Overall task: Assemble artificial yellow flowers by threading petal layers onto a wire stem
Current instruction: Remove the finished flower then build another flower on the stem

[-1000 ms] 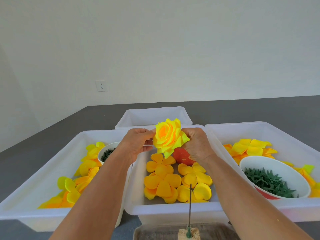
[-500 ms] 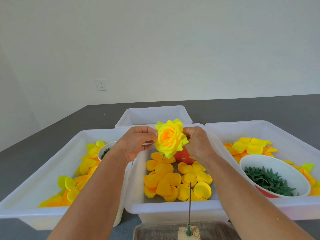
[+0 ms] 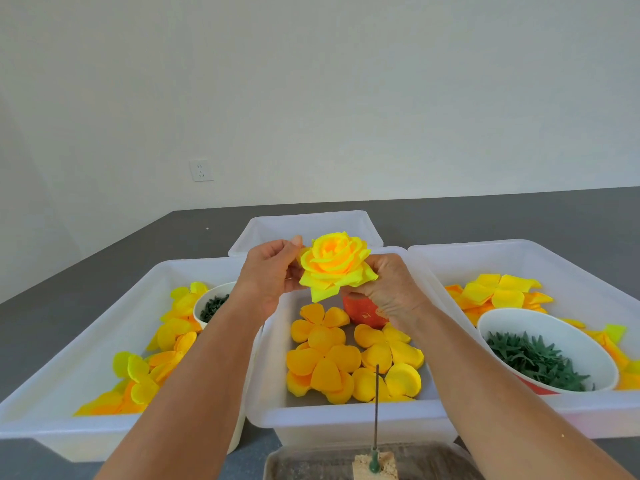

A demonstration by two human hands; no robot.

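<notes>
Fingers of both hands pinched a yellow flower [image 3: 334,263] from either side, the left hand [image 3: 272,271] at its left petals and the right hand [image 3: 389,289] beneath its right, holding it above the far end of the middle tray [image 3: 346,415]. Loose orange-yellow petal layers [image 3: 349,362] lay in that tray. A wire stem [image 3: 376,407] stood upright in a small block [image 3: 375,467] at the worktop's near edge. A bowl of green pieces [image 3: 545,351] sat in the right tray [image 3: 588,258].
</notes>
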